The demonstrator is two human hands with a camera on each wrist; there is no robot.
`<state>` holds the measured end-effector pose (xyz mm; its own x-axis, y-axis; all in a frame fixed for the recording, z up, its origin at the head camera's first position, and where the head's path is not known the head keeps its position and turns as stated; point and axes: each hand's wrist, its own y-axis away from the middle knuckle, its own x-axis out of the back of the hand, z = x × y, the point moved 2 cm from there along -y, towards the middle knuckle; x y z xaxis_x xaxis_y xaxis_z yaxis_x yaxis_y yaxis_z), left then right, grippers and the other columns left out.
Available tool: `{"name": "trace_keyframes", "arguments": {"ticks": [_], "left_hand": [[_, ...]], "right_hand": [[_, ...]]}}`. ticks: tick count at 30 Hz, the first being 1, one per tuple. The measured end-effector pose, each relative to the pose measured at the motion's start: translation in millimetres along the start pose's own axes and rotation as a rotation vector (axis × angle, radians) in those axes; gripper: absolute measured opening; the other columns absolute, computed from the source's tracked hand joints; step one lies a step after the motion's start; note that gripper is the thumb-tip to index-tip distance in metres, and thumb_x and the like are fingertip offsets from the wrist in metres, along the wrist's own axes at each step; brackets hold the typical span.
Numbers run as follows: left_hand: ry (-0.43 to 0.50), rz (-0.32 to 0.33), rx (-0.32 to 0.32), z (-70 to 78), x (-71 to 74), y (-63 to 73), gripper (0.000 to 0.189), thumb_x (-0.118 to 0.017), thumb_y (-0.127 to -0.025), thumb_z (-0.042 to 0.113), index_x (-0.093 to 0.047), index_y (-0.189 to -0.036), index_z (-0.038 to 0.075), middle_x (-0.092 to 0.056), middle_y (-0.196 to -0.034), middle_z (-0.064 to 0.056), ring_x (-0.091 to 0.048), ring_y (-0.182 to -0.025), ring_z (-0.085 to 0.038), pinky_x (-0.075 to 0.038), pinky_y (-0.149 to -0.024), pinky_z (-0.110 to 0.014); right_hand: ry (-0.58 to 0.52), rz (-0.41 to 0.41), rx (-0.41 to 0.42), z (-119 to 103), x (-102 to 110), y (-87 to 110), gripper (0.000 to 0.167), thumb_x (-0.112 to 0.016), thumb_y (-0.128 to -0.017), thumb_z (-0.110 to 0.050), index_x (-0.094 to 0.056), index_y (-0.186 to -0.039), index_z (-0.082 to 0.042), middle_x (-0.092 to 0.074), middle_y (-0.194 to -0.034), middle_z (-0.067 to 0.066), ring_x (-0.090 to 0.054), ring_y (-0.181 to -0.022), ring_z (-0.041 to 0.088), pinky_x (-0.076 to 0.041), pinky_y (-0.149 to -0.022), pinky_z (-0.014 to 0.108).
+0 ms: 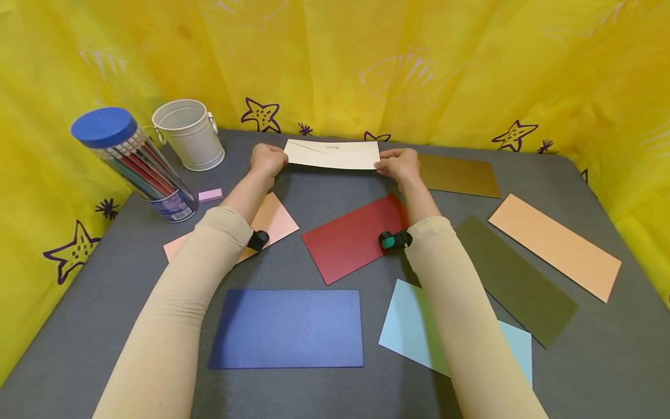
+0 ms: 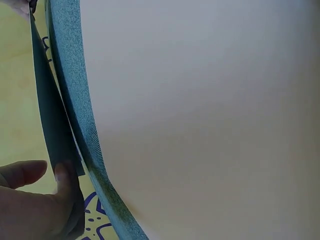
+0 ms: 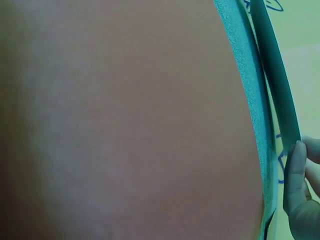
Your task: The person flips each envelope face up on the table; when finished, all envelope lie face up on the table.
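Observation:
Both hands hold a cream envelope (image 1: 332,156) by its two short ends, near the back of the table in the head view. Its flap side with small printing faces up. My left hand (image 1: 268,160) pinches the left end; my right hand (image 1: 400,164) pinches the right end. In the left wrist view the envelope (image 2: 47,100) appears nearly edge-on, with the left hand (image 2: 42,205) at its lower end. The right wrist view likewise has the envelope (image 3: 275,75) edge-on, its end between thumb and fingers. Behind the right hand lies a brown-gold rectangle (image 1: 460,176).
Flat coloured rectangles lie about: red (image 1: 350,238), blue (image 1: 288,329), light blue (image 1: 405,320), olive (image 1: 518,285), orange (image 1: 557,247) and pink-peach (image 1: 277,218). At the left stand a blue-lidded tub of pencils (image 1: 149,169), a white bucket (image 1: 191,137) and a pink eraser (image 1: 210,195).

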<state>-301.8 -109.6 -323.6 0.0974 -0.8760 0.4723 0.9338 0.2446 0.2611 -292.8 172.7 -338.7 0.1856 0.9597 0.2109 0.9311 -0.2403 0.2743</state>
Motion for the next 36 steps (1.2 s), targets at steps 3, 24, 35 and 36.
{"name": "trace_keyframes", "arguments": {"ticks": [3,24,35,36], "left_hand": [[-0.022,-0.013,0.001,-0.8,0.0,-0.4,0.033,-0.054,-0.084,0.003,-0.066,-0.114,-0.003,-0.057,-0.118,-0.010,-0.047,-0.101,-0.021,-0.038,-0.075,-0.021],[-0.023,-0.160,0.052,-0.7,-0.8,-2.0,0.044,-0.052,-0.094,0.012,-0.055,-0.134,-0.006,-0.042,-0.151,-0.013,-0.039,-0.138,-0.026,-0.036,-0.118,-0.037],[-0.017,-0.196,0.029,-1.9,4.6,-0.2,0.048,-0.050,-0.094,0.012,-0.050,-0.139,-0.007,-0.037,-0.156,-0.015,-0.034,-0.145,-0.028,-0.029,-0.123,-0.038],[-0.016,-0.205,0.028,-2.2,4.7,-0.3,0.049,-0.049,-0.094,0.012,-0.049,-0.139,-0.007,-0.036,-0.157,-0.016,-0.033,-0.146,-0.029,-0.029,-0.123,-0.039]], "right_hand": [[0.005,-0.018,-0.001,0.3,-0.8,0.0,0.040,-0.071,-0.085,0.002,-0.065,-0.124,0.005,-0.063,-0.109,0.015,-0.062,-0.053,0.003,-0.060,-0.081,0.026],[0.100,-0.044,-0.045,0.7,-4.1,5.1,0.038,-0.062,-0.092,-0.004,-0.061,-0.129,0.003,-0.060,-0.117,0.013,-0.060,-0.077,0.008,-0.058,-0.072,0.018],[0.145,-0.051,-0.033,0.6,-5.5,7.5,0.035,-0.060,-0.094,-0.009,-0.062,-0.126,0.004,-0.063,-0.110,0.010,-0.062,-0.087,0.012,-0.059,-0.088,0.028],[0.148,-0.051,-0.032,0.7,-5.7,7.6,0.035,-0.060,-0.094,-0.009,-0.062,-0.126,0.004,-0.063,-0.109,0.010,-0.062,-0.087,0.012,-0.059,-0.088,0.028]]}}
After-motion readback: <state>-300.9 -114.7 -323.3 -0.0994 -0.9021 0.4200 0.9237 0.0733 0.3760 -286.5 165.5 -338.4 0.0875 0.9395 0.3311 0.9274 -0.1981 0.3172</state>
